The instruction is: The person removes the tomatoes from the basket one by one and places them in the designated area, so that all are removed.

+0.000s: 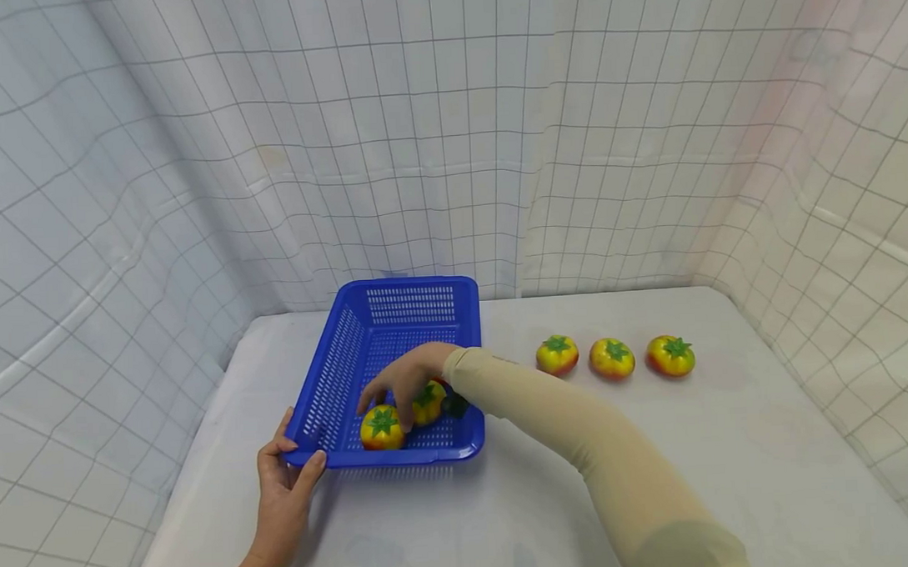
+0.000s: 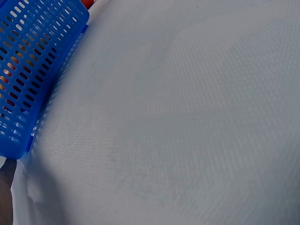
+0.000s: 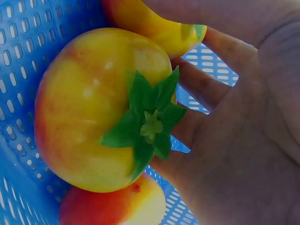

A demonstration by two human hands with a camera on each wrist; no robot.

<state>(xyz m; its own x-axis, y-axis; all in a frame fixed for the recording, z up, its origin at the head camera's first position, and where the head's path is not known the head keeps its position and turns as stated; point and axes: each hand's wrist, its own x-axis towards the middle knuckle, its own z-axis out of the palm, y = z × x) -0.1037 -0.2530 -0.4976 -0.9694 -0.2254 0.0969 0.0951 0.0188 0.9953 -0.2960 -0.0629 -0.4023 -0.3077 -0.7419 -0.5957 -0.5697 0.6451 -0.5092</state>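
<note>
White cloth hangings with a dark grid pattern [image 1: 434, 151] line the back and both sides; before them stands a table with a white covering [image 1: 551, 497].

Placed left of centre is a rectangular blue plastic basket with slotted walls [image 1: 388, 458]. Left hand [image 1: 281, 481]: grips the basket's near left corner, thumb over the near rim, fingers at the left side.

Right hand [image 1: 405, 381], its arm in a long beige sleeve [image 1: 595, 445], is inside the basket. Its fingers and thumb are moderately spread about a red-and-yellow tomato-shaped fruit with a green leaf cap [image 1: 382, 428], located near the basket's near left corner; whether it is pinched cannot be told. A second fruit of that type [image 1: 428, 404] sits just to its right, with a dark green object [image 1: 455, 404] beside it, partly hidden by the sleeve.

Right wrist view additionally records a smooth red and pale-yellow rounded fruit [image 3: 112, 206], partly covered.

Three matching leaf-capped fruits [image 1: 612, 359] stand in a row on the table, right of the basket, spaced apart.
</note>
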